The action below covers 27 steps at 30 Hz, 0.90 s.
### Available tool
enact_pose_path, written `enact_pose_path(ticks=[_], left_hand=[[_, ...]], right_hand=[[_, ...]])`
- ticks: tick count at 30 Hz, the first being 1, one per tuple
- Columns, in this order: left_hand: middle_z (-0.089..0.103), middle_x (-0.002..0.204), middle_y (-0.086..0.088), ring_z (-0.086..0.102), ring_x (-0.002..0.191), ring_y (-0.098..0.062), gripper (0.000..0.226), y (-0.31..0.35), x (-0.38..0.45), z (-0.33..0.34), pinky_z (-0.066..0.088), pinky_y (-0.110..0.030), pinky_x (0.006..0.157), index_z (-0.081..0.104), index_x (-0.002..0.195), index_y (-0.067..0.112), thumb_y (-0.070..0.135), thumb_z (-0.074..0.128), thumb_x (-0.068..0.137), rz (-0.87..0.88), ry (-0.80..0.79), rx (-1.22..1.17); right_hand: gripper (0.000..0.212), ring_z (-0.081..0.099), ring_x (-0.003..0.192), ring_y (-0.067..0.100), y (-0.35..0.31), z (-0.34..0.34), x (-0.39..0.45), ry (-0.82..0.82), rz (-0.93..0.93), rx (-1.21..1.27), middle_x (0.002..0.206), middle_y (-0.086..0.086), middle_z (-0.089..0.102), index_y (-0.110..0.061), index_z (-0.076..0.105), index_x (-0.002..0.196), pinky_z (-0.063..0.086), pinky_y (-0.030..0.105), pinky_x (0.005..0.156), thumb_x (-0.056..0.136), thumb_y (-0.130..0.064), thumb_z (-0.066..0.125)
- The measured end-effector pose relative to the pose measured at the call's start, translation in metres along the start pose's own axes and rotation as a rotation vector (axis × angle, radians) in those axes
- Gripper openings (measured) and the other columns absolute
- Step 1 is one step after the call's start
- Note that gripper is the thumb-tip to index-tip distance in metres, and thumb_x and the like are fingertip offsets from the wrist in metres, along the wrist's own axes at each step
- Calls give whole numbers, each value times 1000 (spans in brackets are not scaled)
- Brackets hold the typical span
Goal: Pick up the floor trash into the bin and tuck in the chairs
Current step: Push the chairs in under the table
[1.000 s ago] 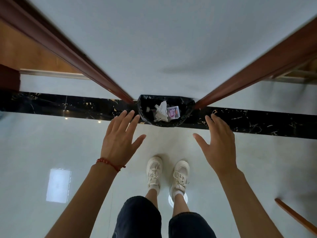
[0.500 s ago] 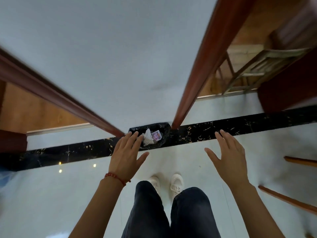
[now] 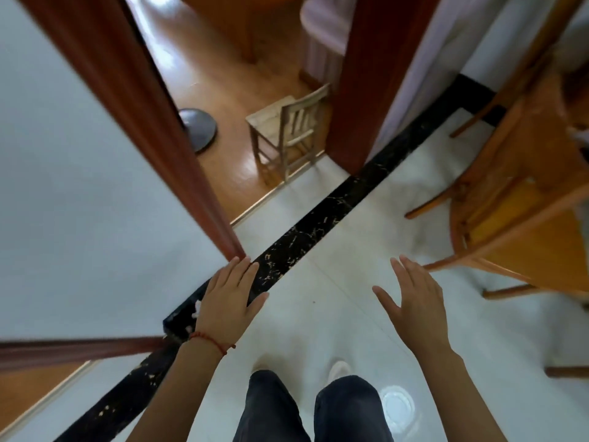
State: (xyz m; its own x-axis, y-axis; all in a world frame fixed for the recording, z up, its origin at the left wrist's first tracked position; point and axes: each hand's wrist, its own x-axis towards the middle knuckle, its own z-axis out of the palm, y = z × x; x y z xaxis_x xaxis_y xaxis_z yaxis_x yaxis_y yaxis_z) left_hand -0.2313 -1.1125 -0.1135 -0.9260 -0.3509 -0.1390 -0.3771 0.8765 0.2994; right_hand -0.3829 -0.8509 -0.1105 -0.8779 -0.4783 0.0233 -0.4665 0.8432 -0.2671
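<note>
Left hand [image 3: 228,301] and right hand [image 3: 414,303] were spread flat, holding nothing; bin [image 3: 186,317] mostly hidden beneath left hand; orange chair [image 3: 516,215] beyond right hand.

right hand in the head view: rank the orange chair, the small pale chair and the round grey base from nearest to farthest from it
From the right hand:
1. Orange chair, just to its right, frame beside the fingertips.
2. Small pale chair, well ahead and to the left, inside the doorway on the wooden floor.
3. Round grey base, farther left again, partly behind the door frame.
</note>
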Motion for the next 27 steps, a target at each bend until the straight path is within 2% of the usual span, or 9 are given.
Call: enact_pose_path(ticks=[9,17,22,27], left_hand=[[61,119,-16,55,112,-34,77,134,56,13,44,-48,90,60,116,3,58,11,94,256,-65,65],[61,118,-17,56,112,-35,77,238,109,17,47,-49,87,60,116,2,58,13,94,390,-47,68],[62,118,-15,57,111,-34,77,266,156,11,45,-46,89,61,115,3,58,12,94,469,-35,85],[63,116,-16,58,108,-35,76,270,228,2,47,-46,87,61,114,1,56,12,95,569,-50,95]], right_hand=[[77,57,111,36,96,-56,-34,70,266,30,122,19,60,-5,57,120,43,45,89,89,-64,18],[78,58,110,36,169,-90,-26,74,391,33,121,17,61,-7,59,118,44,45,89,89,-64,15],[76,59,108,37,187,-100,8,86,468,36,118,17,62,-7,59,116,43,47,87,89,-64,16],[70,58,110,35,186,-92,58,107,542,50,119,15,62,-8,58,118,42,44,89,88,-61,23]])
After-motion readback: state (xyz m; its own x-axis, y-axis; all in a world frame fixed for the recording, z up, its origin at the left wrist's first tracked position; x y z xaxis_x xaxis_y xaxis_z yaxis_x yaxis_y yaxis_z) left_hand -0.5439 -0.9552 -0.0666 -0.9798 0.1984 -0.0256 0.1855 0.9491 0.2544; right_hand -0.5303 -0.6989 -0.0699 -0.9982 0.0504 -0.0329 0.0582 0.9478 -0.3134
